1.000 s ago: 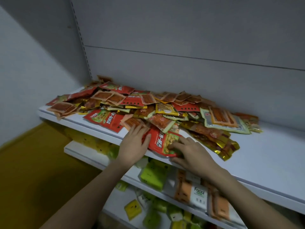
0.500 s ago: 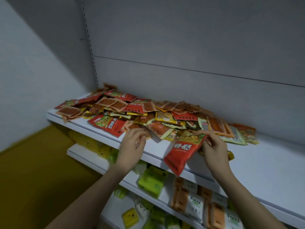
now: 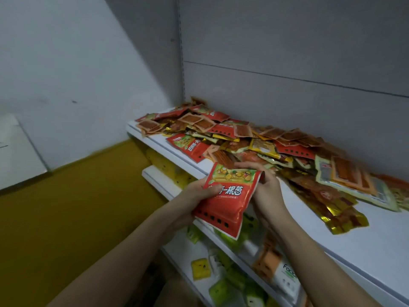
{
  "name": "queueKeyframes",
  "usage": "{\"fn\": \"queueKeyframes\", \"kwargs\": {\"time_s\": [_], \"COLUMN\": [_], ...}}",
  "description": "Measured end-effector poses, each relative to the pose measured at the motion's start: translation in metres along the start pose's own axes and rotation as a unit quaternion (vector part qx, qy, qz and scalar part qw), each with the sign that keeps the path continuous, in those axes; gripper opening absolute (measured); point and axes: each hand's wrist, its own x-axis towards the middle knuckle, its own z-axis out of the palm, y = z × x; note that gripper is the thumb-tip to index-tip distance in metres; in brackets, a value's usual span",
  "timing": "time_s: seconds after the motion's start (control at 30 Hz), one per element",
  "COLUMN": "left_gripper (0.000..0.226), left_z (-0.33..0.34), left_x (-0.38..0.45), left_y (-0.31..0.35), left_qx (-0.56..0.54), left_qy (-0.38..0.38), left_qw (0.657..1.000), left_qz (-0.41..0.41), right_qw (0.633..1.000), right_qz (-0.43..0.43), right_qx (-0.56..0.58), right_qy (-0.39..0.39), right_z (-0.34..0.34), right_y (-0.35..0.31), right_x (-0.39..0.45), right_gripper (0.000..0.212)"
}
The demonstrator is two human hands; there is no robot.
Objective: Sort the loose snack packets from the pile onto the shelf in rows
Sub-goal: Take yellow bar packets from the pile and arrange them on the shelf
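A large red snack packet (image 3: 228, 200) with a green and yellow top hangs in front of the white shelf's edge, held in both hands. My left hand (image 3: 194, 196) grips its left side with the thumb on its face. My right hand (image 3: 265, 191) pinches its upper right corner. Behind them, a pile of loose snack packets (image 3: 254, 142) in red, orange, yellow and gold spreads across the white shelf (image 3: 332, 235) from the left back corner toward the right. A similar red packet (image 3: 190, 146) lies at the pile's front left.
The shelf's grey back panel (image 3: 287, 52) rises behind the pile. A lower shelf (image 3: 159, 180) holds yellow, green and orange packs, including facial tissue packs (image 3: 287, 275). A white wall stands to the left above a yellow floor (image 3: 66, 207).
My right hand lifted the red packet off the pile's front, and my left hand came over and took hold of its left side. The view has swung to the left.
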Motion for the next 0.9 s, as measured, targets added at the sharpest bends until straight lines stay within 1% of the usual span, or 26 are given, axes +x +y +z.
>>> {"fn": "queueKeyframes", "kwargs": {"time_s": [0.07, 0.13, 0.23, 0.3, 0.37, 0.43, 0.5, 0.53, 0.6, 0.67, 0.73, 0.77, 0.83, 0.9], "left_gripper": [0.061, 0.047, 0.043, 0.043, 0.047, 0.046, 0.041, 0.038, 0.033, 0.031, 0.031, 0.032, 0.036, 0.044], "left_z": [-0.021, -0.045, -0.092, -0.126, -0.156, -0.183, -0.208, -0.22, -0.242, -0.258, -0.271, -0.275, -0.283, -0.287], "left_x": [-0.008, -0.012, -0.009, -0.003, 0.003, 0.009, 0.015, 0.019, 0.029, 0.039, 0.05, 0.054, 0.061, 0.066], "left_y": [0.0, 0.006, 0.016, 0.02, 0.021, 0.021, 0.023, 0.025, 0.031, 0.038, 0.044, 0.047, 0.052, 0.054], "left_qx": [0.004, -0.013, -0.072, -0.111, -0.135, -0.137, -0.123, -0.116, -0.105, -0.088, -0.058, -0.049, -0.047, -0.062], "left_qy": [0.052, 0.124, 0.226, 0.257, 0.262, 0.256, 0.248, 0.246, 0.237, 0.224, 0.206, 0.2, 0.201, 0.214], "left_qw": [0.999, 0.991, 0.969, 0.957, 0.954, 0.956, 0.96, 0.961, 0.965, 0.969, 0.975, 0.976, 0.976, 0.972], "left_qz": [0.012, 0.04, 0.074, 0.072, 0.05, 0.036, 0.037, 0.041, 0.048, 0.052, 0.061, 0.066, 0.074, 0.078], "right_qw": [0.998, 0.992, 0.976, 0.943, 0.885, 0.828, 0.793, 0.779, 0.752, 0.711, 0.677, 0.667, 0.656, 0.647], "right_qz": [0.005, 0.02, 0.002, -0.024, -0.062, -0.1, -0.109, -0.102, -0.055, -0.018, -0.032, -0.053, -0.097, -0.129], "right_qx": [-0.061, -0.117, -0.211, -0.318, -0.445, -0.534, -0.586, -0.607, -0.649, -0.697, -0.734, -0.742, -0.749, -0.751], "right_qy": [-0.019, -0.031, -0.061, -0.096, -0.121, -0.137, -0.127, -0.117, -0.102, -0.092, -0.054, -0.031, -0.003, -0.002], "right_z": [0.016, 0.033, 0.058, 0.076, 0.096, 0.121, 0.145, 0.155, 0.169, 0.181, 0.191, 0.195, 0.202, 0.205], "right_y": [0.01, 0.014, 0.021, 0.029, 0.041, 0.054, 0.066, 0.072, 0.083, 0.094, 0.102, 0.104, 0.106, 0.107], "right_x": [0.007, 0.017, 0.04, 0.06, 0.083, 0.105, 0.125, 0.135, 0.15, 0.158, 0.157, 0.156, 0.154, 0.153], "right_gripper": [0.033, 0.037, 0.036, 0.037, 0.044, 0.052, 0.06, 0.064, 0.074, 0.078, 0.075, 0.071, 0.06, 0.05]}}
